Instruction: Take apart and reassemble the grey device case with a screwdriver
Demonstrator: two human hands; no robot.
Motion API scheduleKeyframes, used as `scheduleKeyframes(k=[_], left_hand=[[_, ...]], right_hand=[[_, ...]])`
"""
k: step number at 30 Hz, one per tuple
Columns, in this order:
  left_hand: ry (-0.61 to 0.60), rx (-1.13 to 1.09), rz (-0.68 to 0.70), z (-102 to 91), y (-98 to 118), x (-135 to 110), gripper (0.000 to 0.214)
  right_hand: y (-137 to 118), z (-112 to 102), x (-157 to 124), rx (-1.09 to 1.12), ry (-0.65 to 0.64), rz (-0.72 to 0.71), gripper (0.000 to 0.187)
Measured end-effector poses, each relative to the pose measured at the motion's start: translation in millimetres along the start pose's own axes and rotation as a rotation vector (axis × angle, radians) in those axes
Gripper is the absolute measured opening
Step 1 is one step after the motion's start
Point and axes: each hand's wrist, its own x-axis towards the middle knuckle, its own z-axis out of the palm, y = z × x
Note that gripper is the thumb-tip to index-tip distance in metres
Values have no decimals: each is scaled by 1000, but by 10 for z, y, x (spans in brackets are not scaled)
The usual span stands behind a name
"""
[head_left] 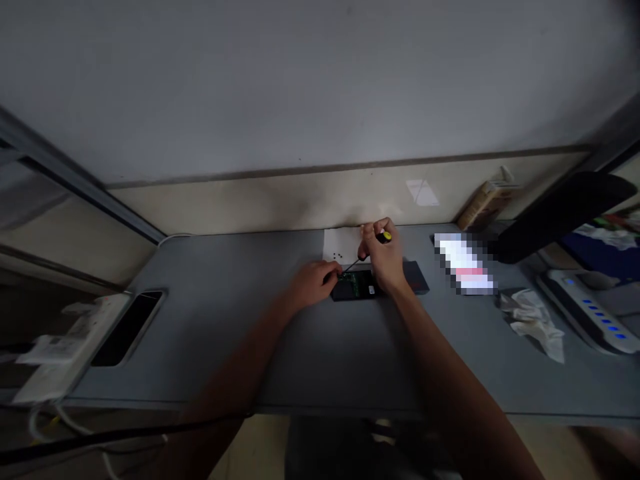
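Note:
An opened phone (352, 289), black with a green circuit board showing, lies flat on the grey table. My left hand (314, 285) is closed at its left end, fingertips at the upper left corner; exactly how they grip is too small to see. My right hand (385, 264) is wrapped round a screwdriver (384, 237) with a black and yellow handle. Its thin shaft slants down left, the tip at the board close to my left fingertips. Behind the phone, several tiny dark screws (338, 256) rest on a white sheet of paper (336, 240).
Right of the opened phone lies a dark flat box (417, 277). Farther right are a lit screen (465, 263), crumpled tissue (537, 323), a device with blue lights (590, 310) and a carton (487, 203). At left are another phone (129, 328) and a power strip (75, 360).

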Motion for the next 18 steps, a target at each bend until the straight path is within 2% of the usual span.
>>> scheduleKeyframes(k=[6,14,18], left_hand=[[-5,-4,14,4,-5,3,24],[-29,26,31,-26,11,-1,26],[-16,75,78,-37,4,-8,27]], right_hand=[[-1,41,4,140,-53,66,51],[38,84,-53,63,-61,41,60],[16,112,-41,174,-79,65,56]])
